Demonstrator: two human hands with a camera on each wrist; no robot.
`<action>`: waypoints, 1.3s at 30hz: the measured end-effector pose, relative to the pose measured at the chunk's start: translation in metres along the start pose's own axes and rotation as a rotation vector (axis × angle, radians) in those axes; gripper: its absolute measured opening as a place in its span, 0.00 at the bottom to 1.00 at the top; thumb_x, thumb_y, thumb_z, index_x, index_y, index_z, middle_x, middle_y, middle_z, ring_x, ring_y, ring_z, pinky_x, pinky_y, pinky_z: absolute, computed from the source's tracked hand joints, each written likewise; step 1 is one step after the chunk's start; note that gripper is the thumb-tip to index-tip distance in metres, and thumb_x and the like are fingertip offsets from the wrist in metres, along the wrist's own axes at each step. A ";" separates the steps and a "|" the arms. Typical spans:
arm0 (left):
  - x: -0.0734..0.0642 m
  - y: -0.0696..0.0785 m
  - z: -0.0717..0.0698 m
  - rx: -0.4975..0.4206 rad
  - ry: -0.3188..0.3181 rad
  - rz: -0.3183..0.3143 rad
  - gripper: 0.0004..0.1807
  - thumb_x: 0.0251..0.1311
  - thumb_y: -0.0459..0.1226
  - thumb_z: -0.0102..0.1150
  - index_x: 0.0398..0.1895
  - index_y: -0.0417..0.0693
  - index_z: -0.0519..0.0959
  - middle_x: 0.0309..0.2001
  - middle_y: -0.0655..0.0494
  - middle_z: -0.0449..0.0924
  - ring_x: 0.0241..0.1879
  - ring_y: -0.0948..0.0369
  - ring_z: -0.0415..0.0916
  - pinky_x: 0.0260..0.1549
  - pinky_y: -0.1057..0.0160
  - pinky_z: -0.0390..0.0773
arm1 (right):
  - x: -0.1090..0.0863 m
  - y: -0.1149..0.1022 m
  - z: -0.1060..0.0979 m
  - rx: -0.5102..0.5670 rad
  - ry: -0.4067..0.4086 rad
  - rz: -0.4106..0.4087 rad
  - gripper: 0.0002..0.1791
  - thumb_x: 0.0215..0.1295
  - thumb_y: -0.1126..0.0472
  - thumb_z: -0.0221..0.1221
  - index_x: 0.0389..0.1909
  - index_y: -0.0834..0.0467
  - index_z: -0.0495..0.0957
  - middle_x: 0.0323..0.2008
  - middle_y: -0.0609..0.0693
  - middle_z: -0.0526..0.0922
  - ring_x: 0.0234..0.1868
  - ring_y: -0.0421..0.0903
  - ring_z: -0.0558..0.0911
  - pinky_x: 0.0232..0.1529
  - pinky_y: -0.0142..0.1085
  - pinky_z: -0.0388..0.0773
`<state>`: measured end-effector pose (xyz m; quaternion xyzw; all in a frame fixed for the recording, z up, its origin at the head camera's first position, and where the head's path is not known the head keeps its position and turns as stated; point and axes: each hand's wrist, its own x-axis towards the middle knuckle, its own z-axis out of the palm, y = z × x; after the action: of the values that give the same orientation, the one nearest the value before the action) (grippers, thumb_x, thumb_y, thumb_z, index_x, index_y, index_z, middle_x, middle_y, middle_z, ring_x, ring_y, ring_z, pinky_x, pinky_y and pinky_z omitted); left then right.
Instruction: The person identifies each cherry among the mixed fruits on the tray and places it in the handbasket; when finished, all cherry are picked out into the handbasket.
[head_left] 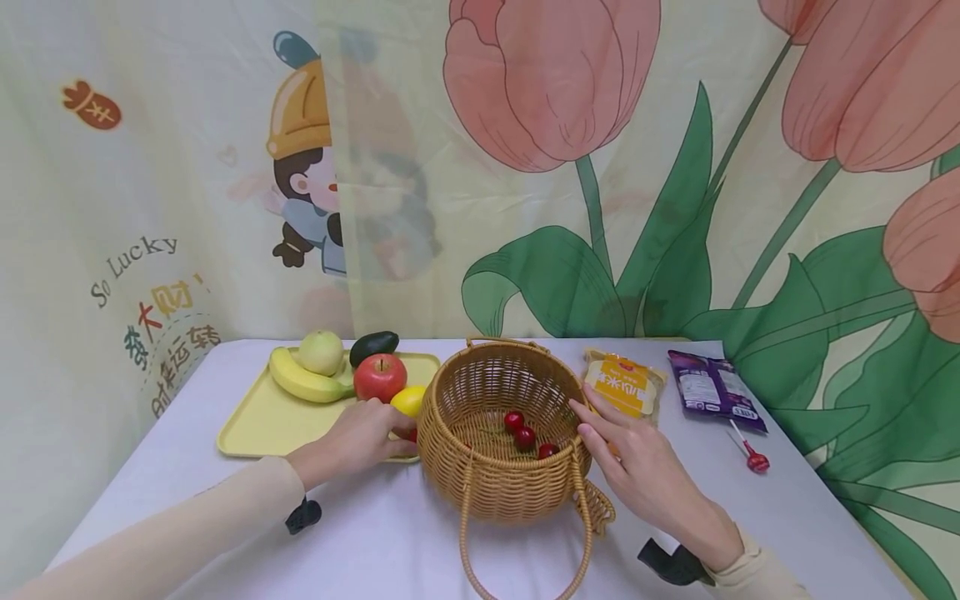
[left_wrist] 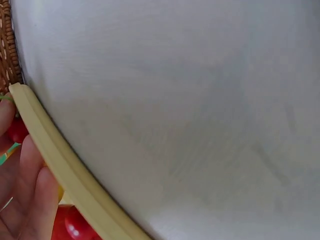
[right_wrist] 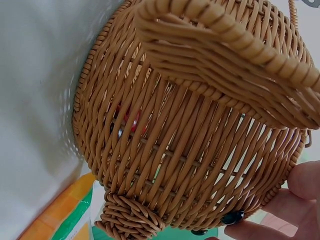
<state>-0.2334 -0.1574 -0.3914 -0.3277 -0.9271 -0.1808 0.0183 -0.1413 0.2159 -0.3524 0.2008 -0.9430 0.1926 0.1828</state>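
A round wicker basket (head_left: 502,483) stands upright on the table with several red cherries (head_left: 525,438) inside. Its looped handle hangs down at the near side. Beside the basket's left wall, my left hand (head_left: 360,437) reaches over the near right corner of a yellow tray (head_left: 251,437). Thumb and fingers pinch a cherry (left_wrist: 18,131) with a green stem. The fingers of my right hand (head_left: 637,454) lie fairly straight against the basket's right rim. In the right wrist view its fingertips (right_wrist: 245,231) touch the weave near a black bead eye (right_wrist: 232,217).
The tray carries a banana (head_left: 307,379), a pale round fruit (head_left: 321,352), an avocado (head_left: 373,347), a red apple (head_left: 380,377) and a lemon (head_left: 408,401). Right of the basket lie an orange-and-white snack packet (head_left: 622,385), a purple packet (head_left: 712,390) and a red lollipop (head_left: 756,460).
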 end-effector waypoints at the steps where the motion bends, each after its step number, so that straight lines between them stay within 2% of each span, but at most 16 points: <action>1: 0.001 0.000 0.001 -0.004 0.000 -0.004 0.15 0.57 0.46 0.74 0.48 0.59 0.90 0.26 0.72 0.84 0.25 0.70 0.66 0.25 0.71 0.62 | 0.000 0.000 0.000 0.000 0.001 -0.001 0.22 0.81 0.53 0.50 0.70 0.55 0.75 0.74 0.58 0.70 0.67 0.63 0.77 0.60 0.57 0.78; 5: 0.002 -0.001 0.003 -0.006 0.005 -0.014 0.14 0.57 0.46 0.74 0.47 0.59 0.90 0.23 0.73 0.81 0.25 0.70 0.66 0.24 0.72 0.62 | 0.000 0.000 0.000 0.000 0.002 -0.002 0.22 0.81 0.53 0.50 0.70 0.55 0.75 0.74 0.57 0.69 0.67 0.62 0.78 0.60 0.57 0.78; 11: 0.002 -0.004 0.005 0.024 0.032 0.016 0.14 0.57 0.46 0.74 0.47 0.60 0.91 0.23 0.73 0.81 0.24 0.71 0.66 0.23 0.72 0.62 | 0.000 0.000 -0.001 -0.003 -0.004 0.007 0.23 0.81 0.53 0.50 0.70 0.55 0.75 0.74 0.57 0.69 0.67 0.63 0.77 0.60 0.57 0.78; 20: -0.004 -0.007 0.003 0.000 0.028 -0.008 0.17 0.56 0.47 0.75 0.50 0.62 0.90 0.30 0.71 0.87 0.28 0.70 0.70 0.27 0.72 0.65 | 0.000 -0.002 -0.001 0.002 -0.017 0.022 0.23 0.81 0.52 0.50 0.70 0.54 0.74 0.74 0.57 0.69 0.68 0.63 0.77 0.60 0.58 0.78; 25: -0.014 -0.011 -0.001 0.014 0.059 -0.027 0.20 0.55 0.47 0.76 0.53 0.64 0.88 0.37 0.68 0.89 0.33 0.66 0.72 0.31 0.70 0.69 | 0.000 -0.002 -0.001 0.007 -0.016 0.022 0.23 0.81 0.52 0.50 0.70 0.55 0.74 0.74 0.57 0.69 0.68 0.63 0.77 0.60 0.58 0.78; 26: -0.016 -0.013 -0.003 0.023 0.068 -0.025 0.20 0.55 0.47 0.76 0.53 0.64 0.88 0.37 0.67 0.89 0.34 0.66 0.72 0.32 0.70 0.69 | 0.000 -0.002 -0.001 0.008 -0.015 0.019 0.23 0.81 0.52 0.50 0.70 0.55 0.74 0.74 0.57 0.70 0.67 0.63 0.77 0.60 0.58 0.78; 30: -0.029 -0.018 -0.012 0.027 0.088 -0.029 0.20 0.55 0.48 0.75 0.52 0.61 0.89 0.30 0.67 0.87 0.29 0.69 0.68 0.27 0.71 0.66 | -0.001 -0.001 -0.001 0.010 -0.004 0.000 0.23 0.81 0.53 0.50 0.70 0.55 0.74 0.74 0.58 0.70 0.67 0.62 0.78 0.60 0.57 0.78; 32: -0.035 -0.019 -0.020 0.015 0.090 -0.026 0.20 0.55 0.48 0.75 0.52 0.60 0.89 0.28 0.67 0.86 0.25 0.72 0.65 0.24 0.72 0.63 | -0.001 0.000 -0.001 0.008 0.006 -0.014 0.22 0.81 0.54 0.50 0.70 0.55 0.75 0.74 0.58 0.70 0.66 0.62 0.79 0.60 0.57 0.78; 33: -0.038 -0.020 -0.024 0.010 0.091 -0.024 0.19 0.55 0.48 0.75 0.51 0.59 0.89 0.28 0.66 0.87 0.23 0.73 0.63 0.22 0.72 0.62 | -0.001 0.000 -0.001 0.008 0.012 -0.019 0.22 0.81 0.54 0.50 0.70 0.55 0.75 0.73 0.59 0.70 0.65 0.62 0.79 0.60 0.57 0.78; 36: -0.045 -0.019 -0.039 0.011 0.096 -0.004 0.19 0.54 0.46 0.76 0.51 0.56 0.89 0.38 0.61 0.92 0.19 0.75 0.60 0.20 0.72 0.61 | 0.000 0.000 -0.001 0.007 0.022 -0.027 0.22 0.81 0.55 0.50 0.69 0.56 0.75 0.73 0.59 0.71 0.64 0.62 0.80 0.59 0.56 0.79; 39: -0.049 -0.017 -0.055 0.031 0.105 0.006 0.20 0.53 0.44 0.77 0.50 0.54 0.90 0.39 0.57 0.92 0.16 0.74 0.58 0.17 0.72 0.60 | 0.000 0.000 -0.001 0.011 0.026 -0.028 0.22 0.81 0.55 0.51 0.69 0.56 0.75 0.73 0.59 0.71 0.63 0.62 0.81 0.59 0.56 0.79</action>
<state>-0.2102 -0.2185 -0.3530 -0.3201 -0.9266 -0.1835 0.0723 -0.1411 0.2167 -0.3519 0.2125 -0.9365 0.1978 0.1966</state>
